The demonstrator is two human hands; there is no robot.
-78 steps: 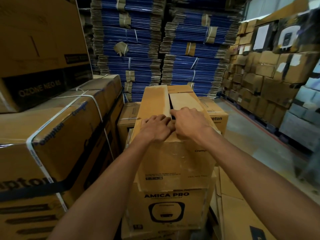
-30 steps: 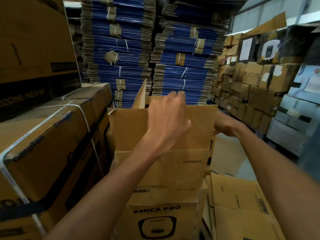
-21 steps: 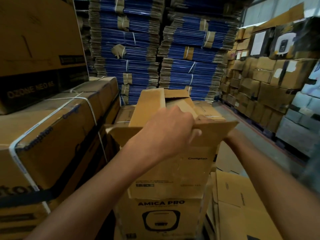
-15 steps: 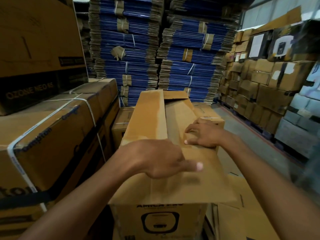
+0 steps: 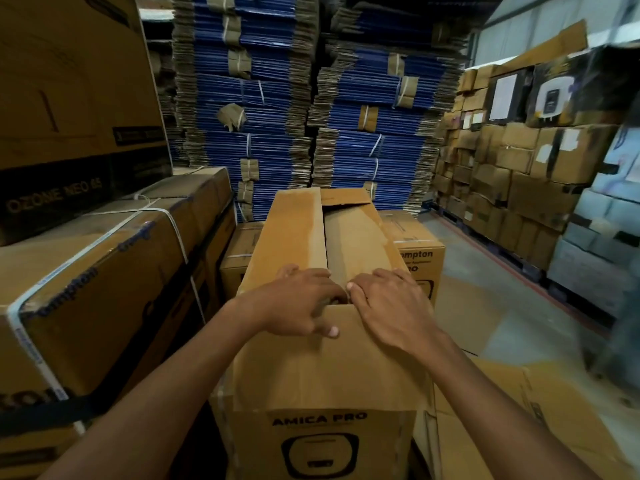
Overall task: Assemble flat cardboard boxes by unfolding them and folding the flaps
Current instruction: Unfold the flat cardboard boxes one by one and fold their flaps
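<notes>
Hidden: the lower part of the cardboard box [image 5: 349,368] was cut off by the frame, and the seam under both palms was covered.
Unclear: whether the AMICA PRO panel [image 5: 318,441] belonged to this box.
Long axis: ran straight away from the person toward the blue flat stacks [image 5: 374,147], flapped end facing up.
Place: dead centre, just beside the strapped cartons [image 5: 114,271].
Left hand [image 5: 298,306]: fingers bent and slightly spread on the left flap [image 5: 287,233], thumb on the near flap [image 5: 325,362].
Right hand [image 5: 388,306]: fingers nearly straight, close together, pressing the near flap's edge.
</notes>
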